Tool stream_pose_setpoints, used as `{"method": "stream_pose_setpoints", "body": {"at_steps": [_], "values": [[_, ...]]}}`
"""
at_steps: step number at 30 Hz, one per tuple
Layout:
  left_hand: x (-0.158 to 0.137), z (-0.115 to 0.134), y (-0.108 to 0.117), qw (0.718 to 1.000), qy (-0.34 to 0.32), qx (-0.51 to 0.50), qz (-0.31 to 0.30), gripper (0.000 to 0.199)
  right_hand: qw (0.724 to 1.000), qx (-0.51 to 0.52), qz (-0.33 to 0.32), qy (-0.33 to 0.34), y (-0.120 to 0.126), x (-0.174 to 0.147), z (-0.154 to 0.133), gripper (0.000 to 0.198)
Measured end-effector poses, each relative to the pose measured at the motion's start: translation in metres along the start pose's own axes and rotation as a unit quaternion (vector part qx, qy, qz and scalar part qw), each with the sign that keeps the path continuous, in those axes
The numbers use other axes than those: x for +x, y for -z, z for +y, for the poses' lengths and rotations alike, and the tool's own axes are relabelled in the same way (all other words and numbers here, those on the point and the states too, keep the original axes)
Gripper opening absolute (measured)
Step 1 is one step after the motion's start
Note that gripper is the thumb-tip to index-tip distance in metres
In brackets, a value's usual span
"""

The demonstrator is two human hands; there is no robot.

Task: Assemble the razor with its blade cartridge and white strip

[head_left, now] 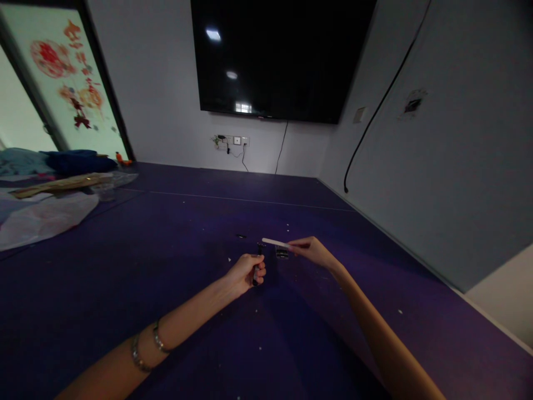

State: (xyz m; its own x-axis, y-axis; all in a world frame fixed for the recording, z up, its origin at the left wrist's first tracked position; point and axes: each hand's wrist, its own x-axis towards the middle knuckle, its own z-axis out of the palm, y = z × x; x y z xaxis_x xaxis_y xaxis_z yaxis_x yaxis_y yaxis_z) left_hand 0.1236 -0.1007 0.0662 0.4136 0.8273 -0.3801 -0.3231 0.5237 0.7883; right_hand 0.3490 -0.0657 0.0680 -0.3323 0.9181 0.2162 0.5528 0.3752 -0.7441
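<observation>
My left hand (249,271) is closed around the dark handle of what looks like a razor (255,272), held upright with its small T-shaped head at the top. Between the thumb and fingers of my right hand (311,250) is a slim white stick (275,243). Its free end points left, close to the razor's head; I cannot tell whether they touch. Just below the stick, a small clear case with dark pieces (282,253) lies on the purple surface (187,311). A little black piece (241,236) rests to the left of the razor's head.
White crumbs are scattered over the surface. Plastic bags (54,219), a folded tan item (62,184) and blue cloth (81,162) lie at the far left. A large television (283,61) hangs on the wall ahead, and a black cable (375,111) runs down the right wall.
</observation>
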Motion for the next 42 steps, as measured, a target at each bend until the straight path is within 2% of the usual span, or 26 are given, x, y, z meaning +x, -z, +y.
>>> {"method": "stream_pose_setpoints", "body": {"at_steps": [9,14,18,23,32,34,39,42], "values": [[0.0,-0.001,-0.001,1.0,0.006,0.004,-0.003,0.025,1.0,-0.022,0.021,-0.008,-0.006,0.002,0.002,0.033],[0.001,-0.002,0.001,1.0,0.005,0.009,-0.012,0.025,1.0,0.003,-0.004,0.004,-0.006,0.002,0.003,0.034],[0.001,-0.002,0.001,1.0,-0.003,0.006,-0.017,0.023,1.0,0.001,0.018,-0.003,-0.005,0.001,0.001,0.033],[-0.001,0.0,0.0,1.0,-0.003,-0.001,-0.012,0.024,1.0,0.016,-0.016,0.0,-0.001,0.0,0.002,0.036],[-0.002,0.001,0.001,1.0,-0.021,-0.013,-0.015,0.024,0.999,0.027,-0.017,0.001,0.0,-0.001,0.001,0.038],[-0.002,0.002,0.0,0.999,-0.025,-0.015,-0.016,0.023,0.999,0.033,0.001,-0.005,0.0,-0.001,0.002,0.038],[-0.006,0.007,-0.002,0.999,-0.035,-0.01,-0.027,0.021,0.986,0.088,0.128,-0.052,-0.002,0.003,0.006,0.043],[-0.01,0.008,-0.003,0.996,-0.073,0.0,-0.041,0.017,0.972,0.145,0.176,-0.061,-0.004,0.005,0.003,0.051]]}}
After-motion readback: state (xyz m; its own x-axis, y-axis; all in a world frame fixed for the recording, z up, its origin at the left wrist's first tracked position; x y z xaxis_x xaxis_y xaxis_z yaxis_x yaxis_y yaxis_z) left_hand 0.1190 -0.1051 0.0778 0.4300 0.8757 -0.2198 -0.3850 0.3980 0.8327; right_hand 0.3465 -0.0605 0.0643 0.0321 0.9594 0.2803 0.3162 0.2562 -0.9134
